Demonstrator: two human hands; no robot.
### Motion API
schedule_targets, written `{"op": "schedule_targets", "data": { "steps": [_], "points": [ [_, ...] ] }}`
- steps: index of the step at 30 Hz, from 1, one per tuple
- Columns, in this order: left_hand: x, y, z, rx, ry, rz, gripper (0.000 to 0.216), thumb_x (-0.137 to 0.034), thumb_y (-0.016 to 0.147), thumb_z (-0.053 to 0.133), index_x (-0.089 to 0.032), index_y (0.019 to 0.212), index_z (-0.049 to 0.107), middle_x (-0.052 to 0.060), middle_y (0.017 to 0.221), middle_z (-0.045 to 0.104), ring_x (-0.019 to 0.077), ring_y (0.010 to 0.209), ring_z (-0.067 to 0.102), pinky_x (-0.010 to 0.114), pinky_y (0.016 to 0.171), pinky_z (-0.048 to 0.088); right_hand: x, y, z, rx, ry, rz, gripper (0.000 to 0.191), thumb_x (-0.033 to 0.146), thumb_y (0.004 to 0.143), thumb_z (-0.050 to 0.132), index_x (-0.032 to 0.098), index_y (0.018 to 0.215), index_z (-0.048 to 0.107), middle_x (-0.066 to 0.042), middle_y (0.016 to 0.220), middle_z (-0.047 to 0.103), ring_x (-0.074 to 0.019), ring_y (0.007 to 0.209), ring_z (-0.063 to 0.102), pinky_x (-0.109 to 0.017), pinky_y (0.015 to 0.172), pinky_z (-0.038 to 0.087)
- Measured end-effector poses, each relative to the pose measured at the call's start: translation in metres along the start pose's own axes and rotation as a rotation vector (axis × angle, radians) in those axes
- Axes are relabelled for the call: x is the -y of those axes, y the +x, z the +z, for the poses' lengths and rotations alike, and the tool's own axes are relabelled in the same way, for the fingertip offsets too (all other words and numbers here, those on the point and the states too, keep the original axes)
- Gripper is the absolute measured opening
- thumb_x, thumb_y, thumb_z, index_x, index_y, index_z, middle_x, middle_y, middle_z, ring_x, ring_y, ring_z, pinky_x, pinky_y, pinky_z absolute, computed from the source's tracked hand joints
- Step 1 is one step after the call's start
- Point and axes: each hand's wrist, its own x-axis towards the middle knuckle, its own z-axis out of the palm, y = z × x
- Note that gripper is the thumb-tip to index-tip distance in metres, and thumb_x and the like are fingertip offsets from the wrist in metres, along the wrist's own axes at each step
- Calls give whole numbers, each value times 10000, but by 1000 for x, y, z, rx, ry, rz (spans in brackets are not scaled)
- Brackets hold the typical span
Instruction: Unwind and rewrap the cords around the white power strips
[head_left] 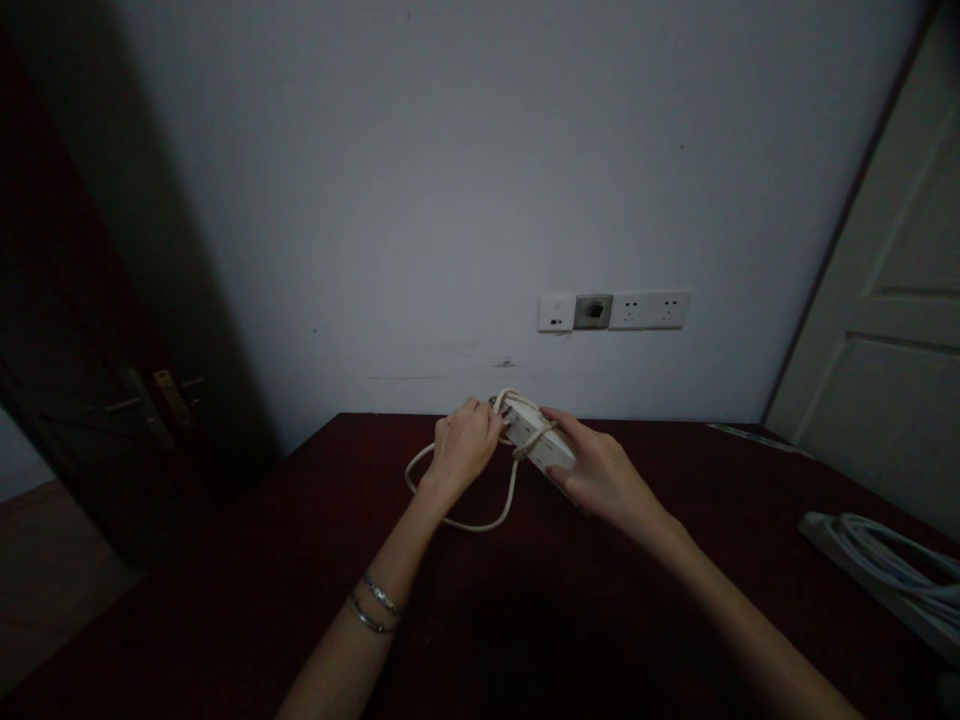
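A white power strip is held at a slant over the dark red table, near the wall. My right hand grips its near end, thumb on one side and fingers on the other. The strip's pale cord wraps around its body and hangs in a loose loop to the left. At the far end my left hand is closed, fingers curled by the cord and what looks like the plug. Which of these the left fingers pinch is partly hidden.
On the table, a coiled white cable lies over a long pale strip at the right. Wall sockets and a switch panel sit above the table's back edge. A dark door with a handle stands left, a pale door right.
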Motion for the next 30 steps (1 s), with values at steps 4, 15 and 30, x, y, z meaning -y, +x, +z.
{"op": "schedule_targets", "data": {
  "steps": [4, 15, 30],
  "points": [
    [1, 0, 1, -2, -51, 79, 344, -329, 930, 317, -167, 903, 619, 82, 937, 602, 189, 839, 580, 279, 732, 406, -15, 4, 1, 18, 95, 64, 683, 125, 609, 584, 227, 1277, 485, -92, 1111, 650, -262, 919, 637, -385, 820, 482],
    [8, 6, 11, -13, -618, 265, 265, -307, 889, 444, -164, 1000, 638, 71, 1006, 642, 185, 919, 573, 303, 838, 428, -30, 11, 11, 73, 582, 183, 682, 130, 575, 658, 209, 1233, 497, -99, 1207, 602, -254, 1076, 582, -416, 911, 460],
    [5, 5, 15, 108, -657, 318, 342, -83, 833, 355, -187, 1103, 537, 70, 1103, 599, 172, 1003, 554, 321, 901, 423, -38, 13, 27, -84, 941, 396, 647, 169, 484, 731, 188, 1101, 534, -124, 1157, 623, -307, 1071, 581, -417, 842, 494]
  ]
}}
